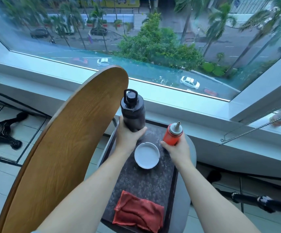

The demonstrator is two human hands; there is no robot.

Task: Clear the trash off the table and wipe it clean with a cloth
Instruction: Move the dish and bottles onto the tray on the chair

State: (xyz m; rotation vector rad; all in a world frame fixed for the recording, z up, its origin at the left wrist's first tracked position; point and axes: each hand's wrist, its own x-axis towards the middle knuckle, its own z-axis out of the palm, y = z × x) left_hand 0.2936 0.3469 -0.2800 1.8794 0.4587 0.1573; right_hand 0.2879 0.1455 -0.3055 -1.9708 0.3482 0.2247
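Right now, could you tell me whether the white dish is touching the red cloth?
Apart. The head view shows the white dish and the red cloth separated by a bare stretch of dark tabletop.

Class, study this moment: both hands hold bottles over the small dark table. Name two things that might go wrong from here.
1. The left hand grips the black bottle only near its base, so this tall bottle might tip or slip.
2. The white dish lies between the two hands; the right hand with the orange squeeze bottle may knock it off the dark table.
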